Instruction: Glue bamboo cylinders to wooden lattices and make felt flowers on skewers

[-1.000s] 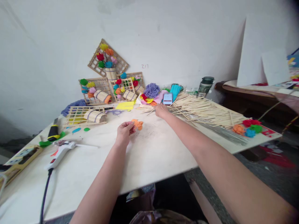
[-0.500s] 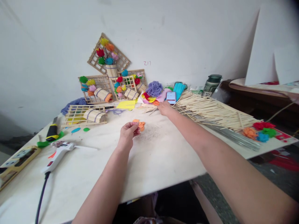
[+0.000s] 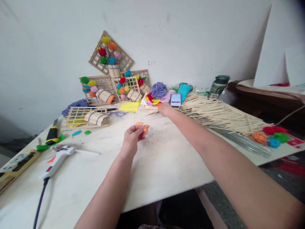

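Note:
Pinched between the thumb and fingers of my left hand are several orange petal-shaped pieces, held just above the middle of the table. My right hand is stretched to the back, its fingers bent down and together at the front of a pile of coloured pieces. An orange piece shows right beside those fingertips. What they grip, if anything, is hidden. Short wooden sticks lie at their left, and a phone with a lit screen is just behind the hand.
A white glue gun, a yellow-black cutter and a power strip occupy the left. Stick lattices with flowers lean on the wall. Wooden sticks, metal wires, a green bottle and paper flowers are at right.
My right hand has shifted slightly left along the front of the pile, and more of the phone shows. My left hand keeps its pinch on the orange pieces. The view has turned slightly.

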### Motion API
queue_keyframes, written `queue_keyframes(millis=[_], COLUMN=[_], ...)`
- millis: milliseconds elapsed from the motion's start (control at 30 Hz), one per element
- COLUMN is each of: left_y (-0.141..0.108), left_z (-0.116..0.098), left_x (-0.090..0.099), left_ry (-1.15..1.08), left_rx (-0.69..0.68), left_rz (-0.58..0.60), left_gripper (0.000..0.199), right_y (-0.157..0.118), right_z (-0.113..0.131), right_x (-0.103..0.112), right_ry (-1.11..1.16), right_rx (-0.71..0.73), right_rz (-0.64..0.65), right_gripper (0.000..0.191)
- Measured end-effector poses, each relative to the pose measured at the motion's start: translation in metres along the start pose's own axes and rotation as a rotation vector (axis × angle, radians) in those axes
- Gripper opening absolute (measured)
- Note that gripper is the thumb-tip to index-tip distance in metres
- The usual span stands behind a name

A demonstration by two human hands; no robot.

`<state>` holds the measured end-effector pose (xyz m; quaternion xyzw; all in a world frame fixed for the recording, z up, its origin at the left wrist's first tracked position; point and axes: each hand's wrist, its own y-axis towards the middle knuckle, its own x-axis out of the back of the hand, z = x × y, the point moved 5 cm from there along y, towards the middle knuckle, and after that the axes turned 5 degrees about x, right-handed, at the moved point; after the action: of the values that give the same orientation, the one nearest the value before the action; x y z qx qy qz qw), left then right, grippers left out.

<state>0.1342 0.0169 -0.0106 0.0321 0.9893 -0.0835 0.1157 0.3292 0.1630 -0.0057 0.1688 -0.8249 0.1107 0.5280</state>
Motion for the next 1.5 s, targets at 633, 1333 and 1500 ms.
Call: queue_keyframes(millis=[633,1333,1500], left_y=[0.003,0.002,0.003], left_z=[0.002,0.003,0.005], left_x=[0.0,-0.002,-0.003], left_ry=[-0.01,-0.007,0.009], left_rx=[0.003,0.003,0.008], left_rz=[0.003,0.016,0.027], left_gripper=[0.034,0.033,0.032], right_y=[0.009,-0.002,-0.013], right_z=[0.025,0.013,0.005], right_x=[0.014,0.018,0.012], right_ry=[0.113,0.091,0.164], right_rx=[-0.128,0.013,-0.082], right_rz=[-0.128,-0.1,-0.038], right_gripper=[0.039,0.031,0.03])
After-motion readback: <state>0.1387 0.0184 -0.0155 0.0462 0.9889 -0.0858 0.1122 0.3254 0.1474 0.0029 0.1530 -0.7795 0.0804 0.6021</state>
